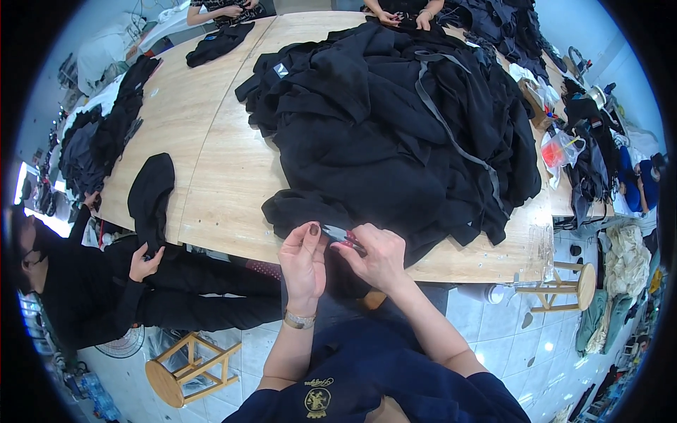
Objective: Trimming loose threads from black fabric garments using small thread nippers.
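Snips [343, 235] in raised right hand [377, 257]

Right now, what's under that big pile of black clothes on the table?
The pile of black garments lies on the wooden table, with a grey strap across its top. Anything buried beneath the pile is hidden.

Small metal snips [343, 235] against crumpled black garment [310, 208] at table edge [226, 243]
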Available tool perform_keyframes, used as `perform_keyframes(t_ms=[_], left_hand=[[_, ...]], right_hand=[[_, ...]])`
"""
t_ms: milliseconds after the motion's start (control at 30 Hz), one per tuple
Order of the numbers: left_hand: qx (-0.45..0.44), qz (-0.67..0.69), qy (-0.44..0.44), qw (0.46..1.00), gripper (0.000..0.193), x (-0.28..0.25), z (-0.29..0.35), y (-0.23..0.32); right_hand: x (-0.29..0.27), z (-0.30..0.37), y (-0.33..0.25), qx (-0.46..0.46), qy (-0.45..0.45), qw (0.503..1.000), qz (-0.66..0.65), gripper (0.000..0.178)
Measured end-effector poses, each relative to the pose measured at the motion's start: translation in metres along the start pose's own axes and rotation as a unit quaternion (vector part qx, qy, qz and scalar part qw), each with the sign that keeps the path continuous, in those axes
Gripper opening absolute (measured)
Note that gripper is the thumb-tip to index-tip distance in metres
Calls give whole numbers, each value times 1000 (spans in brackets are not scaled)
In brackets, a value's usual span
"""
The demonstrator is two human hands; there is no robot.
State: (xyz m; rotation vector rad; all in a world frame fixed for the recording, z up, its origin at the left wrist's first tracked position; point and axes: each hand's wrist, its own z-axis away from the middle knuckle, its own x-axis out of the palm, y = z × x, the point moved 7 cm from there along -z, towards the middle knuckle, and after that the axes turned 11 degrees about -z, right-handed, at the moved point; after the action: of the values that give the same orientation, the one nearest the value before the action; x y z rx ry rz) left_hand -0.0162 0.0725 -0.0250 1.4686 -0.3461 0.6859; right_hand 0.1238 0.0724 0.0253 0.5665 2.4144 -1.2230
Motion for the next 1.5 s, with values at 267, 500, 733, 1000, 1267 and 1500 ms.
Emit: perform_keyframes(t_ms=[267,500,733,1000,1267,1500], left_hand=[[16,-35,-17,999,12,1,-1,-2],[5,-20,19,1000,10,3,2,0],[99,-86,-7,991,29,16,9,4],[77,-112,6,991,33,17,18,-7],[-86,-67,48,993,28,14,22,-17],[-46,-11,14,999,26,19,19,-18]], right_hand=[[2,0,2,7,4,1000,28,32],[1,8,27,181,55,968,-165,29],[8,7,29,331,46,848,-412,18],[14,10,32,366,-10,855,-368,15],[9,11,33,387,14,816,-428,13],[9,11,33,379,10,824,-422,14]])
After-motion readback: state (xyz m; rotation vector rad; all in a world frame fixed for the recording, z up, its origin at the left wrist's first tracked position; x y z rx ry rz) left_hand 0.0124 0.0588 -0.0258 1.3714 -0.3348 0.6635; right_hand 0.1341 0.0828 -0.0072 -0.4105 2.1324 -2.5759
